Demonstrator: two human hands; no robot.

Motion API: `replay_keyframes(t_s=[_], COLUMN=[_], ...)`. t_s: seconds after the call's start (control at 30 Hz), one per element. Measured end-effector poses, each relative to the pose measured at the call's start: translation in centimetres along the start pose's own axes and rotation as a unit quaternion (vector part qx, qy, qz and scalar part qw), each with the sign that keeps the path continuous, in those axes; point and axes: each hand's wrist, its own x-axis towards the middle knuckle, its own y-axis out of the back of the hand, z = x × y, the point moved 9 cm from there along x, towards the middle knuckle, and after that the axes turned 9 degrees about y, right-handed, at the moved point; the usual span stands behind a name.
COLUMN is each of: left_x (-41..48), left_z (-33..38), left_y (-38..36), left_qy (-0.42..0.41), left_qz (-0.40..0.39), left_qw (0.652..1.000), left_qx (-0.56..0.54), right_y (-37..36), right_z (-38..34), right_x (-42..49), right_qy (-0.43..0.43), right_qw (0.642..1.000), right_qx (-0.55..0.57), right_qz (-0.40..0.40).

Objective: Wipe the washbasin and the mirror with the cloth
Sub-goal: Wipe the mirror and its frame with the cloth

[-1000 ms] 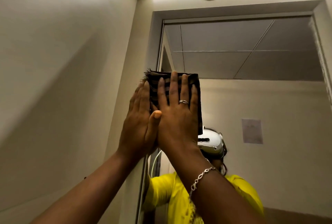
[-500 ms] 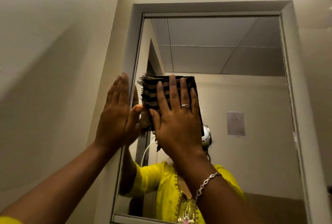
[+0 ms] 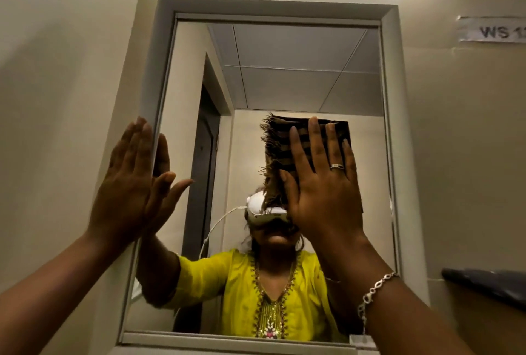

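Head view, looking up at a mirror (image 3: 299, 70) set in a grey frame (image 3: 390, 98). Reading "WS 1" in dark capitals on a white paper label (image 3: 492, 32) stuck to the wall (image 3: 461, 141) at upper right, the rest of the writing running off the picture's edge.

Reaching up from the lower right with the right hand (image 3: 324, 189), palm forward, four fingers pointing straight up and lying close together, thumb angling out to the left. Gripping nothing: pressing a folded cloth (image 3: 284, 141) flat against the glass. Wearing a ring (image 3: 337, 166) on one finger and a chain bracelet (image 3: 373, 289) round the wrist. Lying on the glass about mid-height and a little right of centre, dark brown with paler stripes, fringe hanging down the left side.

Raising the left hand (image 3: 128, 181) from the lower left, also flat and empty, fingers straight, thumb spreading to the right. Resting at the mirror's left edge, where frame meets glass, touching its own reflection there.
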Motion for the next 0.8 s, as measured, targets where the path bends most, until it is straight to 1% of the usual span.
replay_keyframes(t_s=[0.17,0.3,0.47,0.57,0.8], left_x=[-0.8,-1.3,-2.2,-3.1,-3.9], left_z=[0.3,0.2,-1.6,-1.8,0.3], left_y=[-0.1,-0.1,-2.3,-2.4,-0.3], left_qy=[-0.013,-0.008,0.008,0.009,0.002], left_qz=[0.005,0.006,-0.026,-0.024,-0.005], left_qw=[1.0,1.0,0.999,0.999,0.999], left_qx=[0.012,0.011,0.046,0.029,-0.033], right_y=[0.7,1.2,1.5,1.6,1.5], right_z=[3.4,5.3,5.6,5.7,4.7], right_x=[-0.9,-1.3,-1.5,-2.0,-3.3], right_qy=[-0.007,-0.018,-0.037,-0.069,-0.174], right_qw=[1.0,0.999,0.998,0.996,0.982], right_qx=[-0.019,-0.033,-0.033,-0.041,-0.058], right_qz=[0.001,0.009,0.026,0.033,0.048])
